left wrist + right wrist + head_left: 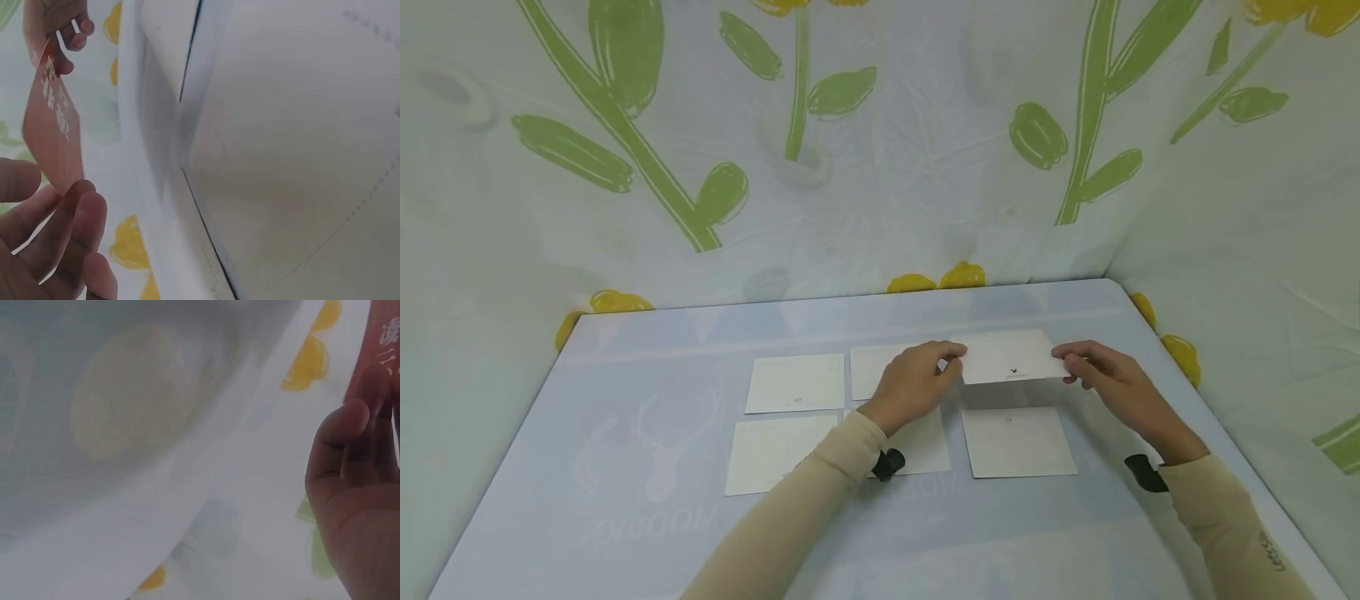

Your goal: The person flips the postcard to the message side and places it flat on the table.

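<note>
Both hands hold up one postcard (1011, 354) over the far right part of the table, its white back with a small dark mark towards the head view. The left hand (913, 379) pinches its left edge between thumb and fingers. At the opposite edge, the right hand (1112, 383) pinches it the same way. In the left wrist view the card's red face (53, 131) with white lettering shows between the two hands. Just below the held card, another white card (1018, 443) lies on the table. The left hand and forearm partly cover a card (921, 446) in the middle.
More white cards lie in two rows: one at upper left (795, 383), one at lower left (778, 454), one behind the left hand (868, 367). The pale printed table (625, 542) meets a white floral cloth wall (887, 217) at its far edge.
</note>
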Tool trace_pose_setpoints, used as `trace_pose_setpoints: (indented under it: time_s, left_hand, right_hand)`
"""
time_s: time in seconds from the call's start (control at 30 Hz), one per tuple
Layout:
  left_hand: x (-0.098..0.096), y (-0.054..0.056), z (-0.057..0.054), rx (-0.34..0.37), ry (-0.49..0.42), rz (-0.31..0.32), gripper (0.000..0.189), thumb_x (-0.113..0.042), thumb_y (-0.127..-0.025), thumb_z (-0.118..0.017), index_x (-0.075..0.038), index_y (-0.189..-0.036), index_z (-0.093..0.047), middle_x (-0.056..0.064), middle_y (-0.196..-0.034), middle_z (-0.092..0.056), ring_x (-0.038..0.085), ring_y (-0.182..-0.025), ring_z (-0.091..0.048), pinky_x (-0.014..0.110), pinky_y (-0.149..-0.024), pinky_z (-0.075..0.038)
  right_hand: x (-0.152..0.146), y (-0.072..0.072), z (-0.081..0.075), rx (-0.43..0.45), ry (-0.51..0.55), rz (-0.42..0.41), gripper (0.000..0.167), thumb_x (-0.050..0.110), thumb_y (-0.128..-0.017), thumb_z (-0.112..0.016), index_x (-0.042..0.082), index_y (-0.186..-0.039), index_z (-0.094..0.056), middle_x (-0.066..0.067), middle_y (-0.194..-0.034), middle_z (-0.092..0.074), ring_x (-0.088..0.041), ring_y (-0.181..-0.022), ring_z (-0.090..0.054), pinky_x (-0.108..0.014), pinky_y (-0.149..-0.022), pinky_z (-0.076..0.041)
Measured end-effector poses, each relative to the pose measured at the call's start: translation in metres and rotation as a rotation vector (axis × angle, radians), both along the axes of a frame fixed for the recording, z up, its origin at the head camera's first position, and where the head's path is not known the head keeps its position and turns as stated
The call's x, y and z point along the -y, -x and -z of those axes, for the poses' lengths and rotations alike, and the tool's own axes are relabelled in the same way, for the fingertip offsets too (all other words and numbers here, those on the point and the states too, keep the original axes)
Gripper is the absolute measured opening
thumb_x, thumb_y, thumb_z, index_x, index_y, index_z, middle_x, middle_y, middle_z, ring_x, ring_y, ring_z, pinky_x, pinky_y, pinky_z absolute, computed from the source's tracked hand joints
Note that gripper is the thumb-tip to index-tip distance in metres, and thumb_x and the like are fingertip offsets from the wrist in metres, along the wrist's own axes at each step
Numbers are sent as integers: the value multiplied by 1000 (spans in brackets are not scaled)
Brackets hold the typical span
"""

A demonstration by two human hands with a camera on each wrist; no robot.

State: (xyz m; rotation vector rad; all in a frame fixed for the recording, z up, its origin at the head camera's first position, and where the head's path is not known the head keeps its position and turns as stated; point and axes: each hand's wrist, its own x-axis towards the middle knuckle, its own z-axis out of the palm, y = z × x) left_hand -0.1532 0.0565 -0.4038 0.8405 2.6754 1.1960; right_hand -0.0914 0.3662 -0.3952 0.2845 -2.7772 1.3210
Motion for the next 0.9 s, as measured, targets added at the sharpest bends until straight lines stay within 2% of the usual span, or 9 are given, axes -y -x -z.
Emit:
trace_pose_setpoints:
  time_s: [0.23, 0.37, 0.53, 0.63, 0.77, 0.9]
  left_hand:
    - [-4, -3, 2, -218, 218, 3, 34, -27, -103, -55, -15, -132, -68, 1, -122, -71, 19, -105, -66, 30, -81, -54]
    - [-7, -4, 4, -294, 317, 3, 34, -28, -100, -60, -15, -131, -68, 3, -122, -71, 21, -102, -66, 31, -79, -54]
    - [-12, -4, 5, -329, 420, 22, 38, -32, -99, -62, -13, -131, -68, 5, -122, -71, 23, -102, -65, 34, -80, -54]
    - [-14, -6, 4, -326, 462, 37, 39, -33, -100, -61, -13, -132, -68, 6, -122, -70, 24, -102, -64, 35, -80, -53]
    - [-13, -8, 1, -308, 472, 34, 37, -33, -100, -60, -14, -131, -68, 6, -123, -69, 24, -103, -62, 35, -81, -51]
    - [-7, -10, -2, -295, 455, 15, 35, -32, -101, -58, -17, -130, -69, 5, -123, -69, 24, -105, -61, 35, -81, -51]
  right_hand:
    - [-2, 1, 13, 3, -157, -12, 34, 28, -104, -60, 18, -136, -61, -1, -131, -63, -6, -104, -60, -21, -85, -49]
    - [-1, 2, 20, 20, -225, -23, 38, 33, -102, -63, 20, -137, -60, 1, -133, -62, -11, -106, -58, -26, -83, -49]
    - [2, 3, 23, 66, -261, -79, 42, 33, -102, -62, 15, -141, -58, -4, -134, -60, -22, -108, -57, -31, -80, -50]
    - [3, 4, 26, 65, -298, -110, 43, 31, -103, -61, 11, -140, -58, -8, -135, -59, -24, -109, -57, -37, -83, -50]
    - [3, 6, 29, 48, -337, -119, 41, 29, -102, -63, 7, -137, -60, -10, -133, -60, -25, -109, -58, -47, -88, -49]
    - [2, 6, 27, 61, -344, -86, 42, 28, -102, -64, 6, -137, -59, -14, -133, -58, -29, -110, -56, -50, -89, -49]
